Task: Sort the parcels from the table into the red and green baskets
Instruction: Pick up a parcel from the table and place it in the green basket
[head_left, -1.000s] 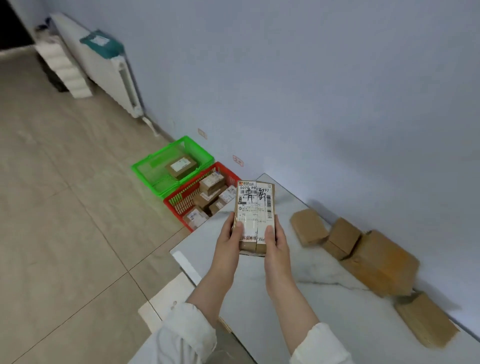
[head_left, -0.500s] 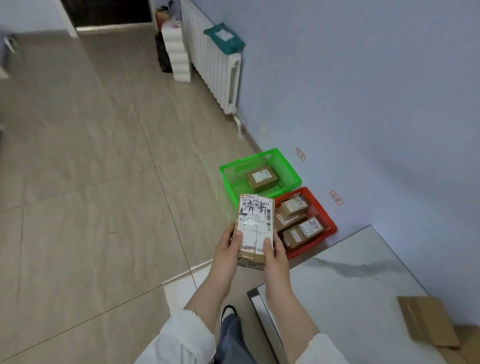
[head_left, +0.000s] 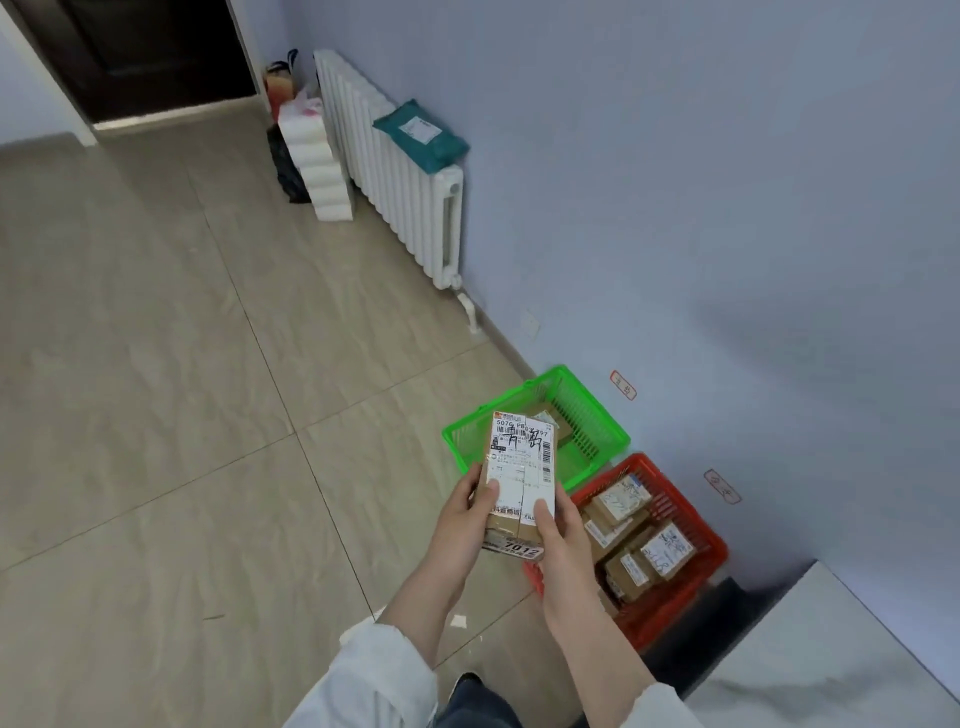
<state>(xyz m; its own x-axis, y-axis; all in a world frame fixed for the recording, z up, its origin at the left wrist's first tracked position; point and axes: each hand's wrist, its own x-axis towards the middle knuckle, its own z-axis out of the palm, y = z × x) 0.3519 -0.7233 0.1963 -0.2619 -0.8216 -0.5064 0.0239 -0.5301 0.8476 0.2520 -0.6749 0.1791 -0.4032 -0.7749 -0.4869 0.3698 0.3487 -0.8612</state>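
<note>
Carried away from the pale marble-top table (head_left: 831, 649), the brown cardboard parcel (head_left: 522, 462) with a white label now hangs before the green plastic basket (head_left: 587, 415) (label facing up). Left hand (head_left: 462, 514) and right hand (head_left: 563, 535) grip its lower sides, thumbs on the label; the red plastic basket (head_left: 685, 505) of boxes (head_left: 621, 501) stands just beside the green one.

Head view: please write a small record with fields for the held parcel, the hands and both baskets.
Held parcel: cardboard, white label, upright above the floor
Left hand: grips its lower left edge
Right hand: grips its lower right edge
Green basket: on floor, one brown parcel inside, partly hidden
Red basket: beside it, several labelled parcels
</note>
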